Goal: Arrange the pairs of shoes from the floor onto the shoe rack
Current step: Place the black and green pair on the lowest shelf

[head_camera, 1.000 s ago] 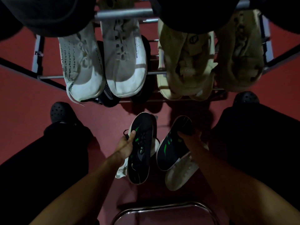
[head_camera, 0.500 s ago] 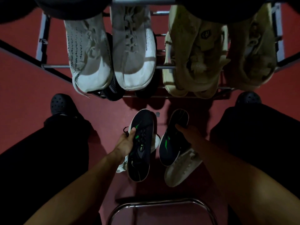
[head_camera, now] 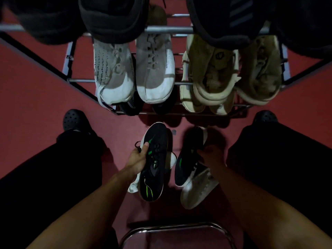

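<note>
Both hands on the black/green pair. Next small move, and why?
Probably lift both forward toward the shoe rack: the left hand grips one black shoe, the right hand the other black shoe, while white shoes wait underneath.

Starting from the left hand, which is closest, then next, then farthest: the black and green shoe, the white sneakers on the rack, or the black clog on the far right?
1. Black and green shoe: held in the left hand.
2. White sneakers: on the rack, straight ahead.
3. Black clog: far right, on the floor.
</note>
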Available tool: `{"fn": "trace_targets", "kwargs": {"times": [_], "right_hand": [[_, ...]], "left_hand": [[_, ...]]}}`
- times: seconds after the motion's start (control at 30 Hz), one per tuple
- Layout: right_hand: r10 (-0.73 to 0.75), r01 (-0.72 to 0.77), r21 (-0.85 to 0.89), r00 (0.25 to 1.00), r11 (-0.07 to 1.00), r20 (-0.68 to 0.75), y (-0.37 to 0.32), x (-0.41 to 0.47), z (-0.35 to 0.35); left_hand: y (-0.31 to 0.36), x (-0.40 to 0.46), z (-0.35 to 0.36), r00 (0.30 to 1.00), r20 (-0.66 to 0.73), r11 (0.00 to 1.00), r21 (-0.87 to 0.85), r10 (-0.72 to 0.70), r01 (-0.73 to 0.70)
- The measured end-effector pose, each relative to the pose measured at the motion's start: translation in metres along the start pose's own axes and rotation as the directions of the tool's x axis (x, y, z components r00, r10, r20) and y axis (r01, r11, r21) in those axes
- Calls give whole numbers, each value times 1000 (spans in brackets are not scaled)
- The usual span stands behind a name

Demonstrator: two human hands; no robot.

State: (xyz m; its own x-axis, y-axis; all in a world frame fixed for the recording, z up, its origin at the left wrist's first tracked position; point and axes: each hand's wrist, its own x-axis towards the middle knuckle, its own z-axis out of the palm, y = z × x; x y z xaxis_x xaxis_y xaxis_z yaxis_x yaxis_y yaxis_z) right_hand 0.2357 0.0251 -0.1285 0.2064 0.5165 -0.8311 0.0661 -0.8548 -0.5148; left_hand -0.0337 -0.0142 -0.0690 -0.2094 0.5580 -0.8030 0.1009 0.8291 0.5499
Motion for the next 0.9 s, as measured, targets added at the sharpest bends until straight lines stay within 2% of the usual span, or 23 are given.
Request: {"fn": "trace_targets", "kwargs": {"times": [0.13,0.3,0.47,0.6,0.7,0.8,0.9], "right_hand": [[-72,56,96,982,994,175,-20,-42,-12],[-207,186,102,938,977,278,-39,-94,-44],[-244,193,236,947,952,210,-56,-166,-47],[-354,286,330,920,900,170,-56,-208,-40],[-456,397,315,879,862,140,-61,-241,-33],[-521,457,350,846,818,112,-67,-267,-21],[-554,471,386,821,793,137,-69,-284,-9]], "left_hand": [[8,-21,-4,999,-34,999,25,27,-27],[22,-67,-12,991,-127,997,-66,39,-48],[34,-116,-24,984,-176,991,-125,20,-43],[43,-147,-32,970,-234,988,-127,60,-91],[46,-168,-39,954,-288,976,-170,85,-138],[51,-184,-43,948,-306,940,-290,84,-177],[60,-198,-43,971,-231,880,-449,52,-154]]}}
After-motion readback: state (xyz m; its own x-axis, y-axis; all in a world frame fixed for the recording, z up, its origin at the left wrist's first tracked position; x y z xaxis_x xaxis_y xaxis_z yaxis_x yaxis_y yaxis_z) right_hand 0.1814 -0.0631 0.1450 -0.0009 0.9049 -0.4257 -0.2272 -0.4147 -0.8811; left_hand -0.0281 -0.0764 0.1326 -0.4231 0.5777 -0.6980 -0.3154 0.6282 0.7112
